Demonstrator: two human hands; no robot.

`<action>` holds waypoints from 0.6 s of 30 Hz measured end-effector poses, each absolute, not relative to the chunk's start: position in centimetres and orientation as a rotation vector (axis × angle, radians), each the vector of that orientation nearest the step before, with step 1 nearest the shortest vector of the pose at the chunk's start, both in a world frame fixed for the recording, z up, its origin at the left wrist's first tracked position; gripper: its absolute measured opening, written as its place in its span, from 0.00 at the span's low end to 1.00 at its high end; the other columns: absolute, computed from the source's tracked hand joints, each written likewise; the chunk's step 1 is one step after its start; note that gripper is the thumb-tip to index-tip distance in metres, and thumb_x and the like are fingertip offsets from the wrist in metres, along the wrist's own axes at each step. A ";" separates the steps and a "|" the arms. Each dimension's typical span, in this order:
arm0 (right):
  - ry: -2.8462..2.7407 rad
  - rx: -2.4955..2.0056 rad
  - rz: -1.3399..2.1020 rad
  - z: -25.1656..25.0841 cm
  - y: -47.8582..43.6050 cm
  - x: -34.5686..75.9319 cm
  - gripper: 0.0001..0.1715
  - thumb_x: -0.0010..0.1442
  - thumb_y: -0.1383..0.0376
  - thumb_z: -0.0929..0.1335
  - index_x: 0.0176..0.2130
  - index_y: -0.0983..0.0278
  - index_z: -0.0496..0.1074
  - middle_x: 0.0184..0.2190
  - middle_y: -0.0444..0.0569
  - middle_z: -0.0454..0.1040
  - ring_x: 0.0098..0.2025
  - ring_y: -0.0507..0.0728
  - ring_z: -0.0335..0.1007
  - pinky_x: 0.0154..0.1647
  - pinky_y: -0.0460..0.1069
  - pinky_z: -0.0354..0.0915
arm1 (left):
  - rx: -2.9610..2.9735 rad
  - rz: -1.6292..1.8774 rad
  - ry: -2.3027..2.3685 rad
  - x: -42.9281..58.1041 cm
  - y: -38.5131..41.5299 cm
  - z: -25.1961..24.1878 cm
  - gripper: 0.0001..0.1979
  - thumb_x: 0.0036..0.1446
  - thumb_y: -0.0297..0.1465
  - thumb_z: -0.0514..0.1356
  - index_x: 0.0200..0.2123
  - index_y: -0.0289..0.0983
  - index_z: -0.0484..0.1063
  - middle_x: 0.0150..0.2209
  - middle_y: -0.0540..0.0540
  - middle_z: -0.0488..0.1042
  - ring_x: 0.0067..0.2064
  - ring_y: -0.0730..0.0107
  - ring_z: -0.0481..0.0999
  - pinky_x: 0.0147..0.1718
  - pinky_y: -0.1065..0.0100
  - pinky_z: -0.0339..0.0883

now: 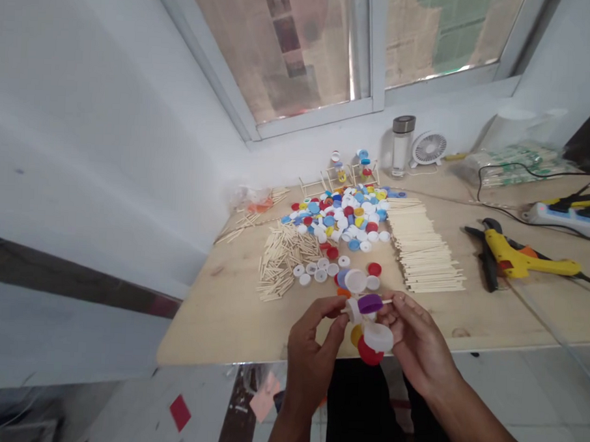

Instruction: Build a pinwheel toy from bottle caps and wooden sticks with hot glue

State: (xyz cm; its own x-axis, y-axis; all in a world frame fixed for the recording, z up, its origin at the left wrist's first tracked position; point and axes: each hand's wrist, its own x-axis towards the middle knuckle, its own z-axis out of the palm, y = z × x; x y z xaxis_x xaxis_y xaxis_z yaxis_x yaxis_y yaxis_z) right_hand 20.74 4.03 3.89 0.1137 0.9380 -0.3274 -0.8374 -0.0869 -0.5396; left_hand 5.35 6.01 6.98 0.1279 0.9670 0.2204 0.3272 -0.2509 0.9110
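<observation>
Left hand: The left hand is raised just over the near edge of the bench, its fingers clenched in a pinch on a white bottle cap.

Right hand: The right hand is beside the left, its fingers closed on a purple bottle cap and a thin wooden stick.

Held piece: The white bottle cap and purple bottle cap sit together on the thin wooden stick, which runs left to right between the hands, over the near part of the bench.

Just below: A cloudy white cap, a red cap and a yellow cap are just under the hands; whether they are joined to the held piece, I cannot tell.

Bench, middle: A heap of loose bottle caps lies far of the hands, with loose sticks to its left and neatly stacked sticks to its right.

Bench, right: A yellow glue gun lies beside black-handled pliers, near a power strip.

Bench, far: Small stick-and-cap frames, a glass bottle and a small white fan stand below the window.
</observation>
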 end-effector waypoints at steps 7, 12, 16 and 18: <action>-0.240 -0.809 1.447 4.7 3.3 20.7 0.14 0.49 0.59 0.75 0.33 0.65 0.76 0.24 0.47 0.77 0.25 0.49 0.66 0.30 0.44 0.63 | 1.829 1.154 1.342 5.7 5.6 7.1 0.07 0.57 0.31 0.58 0.37 0.38 0.76 0.33 0.48 0.78 0.34 0.69 0.76 0.35 0.70 0.70; -0.317 -0.876 1.410 4.3 3.3 20.7 0.16 0.49 0.56 0.75 0.34 0.65 0.76 0.25 0.48 0.77 0.26 0.50 0.66 0.31 0.46 0.62 | 1.949 1.149 1.348 6.0 5.4 6.8 0.10 0.59 0.31 0.55 0.37 0.37 0.76 0.34 0.44 0.78 0.36 0.67 0.77 0.36 0.68 0.72; -0.341 -0.920 1.385 4.1 3.3 20.6 0.16 0.51 0.56 0.74 0.35 0.65 0.76 0.25 0.47 0.76 0.27 0.51 0.66 0.32 0.46 0.61 | 2.043 1.194 1.297 6.2 5.4 6.0 0.10 0.60 0.29 0.55 0.40 0.37 0.75 0.37 0.43 0.78 0.40 0.66 0.78 0.39 0.68 0.71; -0.356 -0.948 1.360 4.0 3.3 20.6 0.16 0.51 0.55 0.73 0.34 0.66 0.75 0.25 0.47 0.76 0.27 0.51 0.65 0.33 0.46 0.61 | 2.095 1.229 1.319 6.1 5.3 5.5 0.09 0.59 0.28 0.56 0.40 0.37 0.75 0.37 0.44 0.78 0.40 0.66 0.77 0.40 0.67 0.71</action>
State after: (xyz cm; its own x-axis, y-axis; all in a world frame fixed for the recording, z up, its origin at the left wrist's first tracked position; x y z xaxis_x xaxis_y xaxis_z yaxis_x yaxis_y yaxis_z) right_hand 20.56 3.26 4.03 0.2267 0.9278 -0.2963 -0.6637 -0.0755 -0.7441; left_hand 6.09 5.33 5.46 0.1793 0.8621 0.4740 0.5337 -0.4900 0.6893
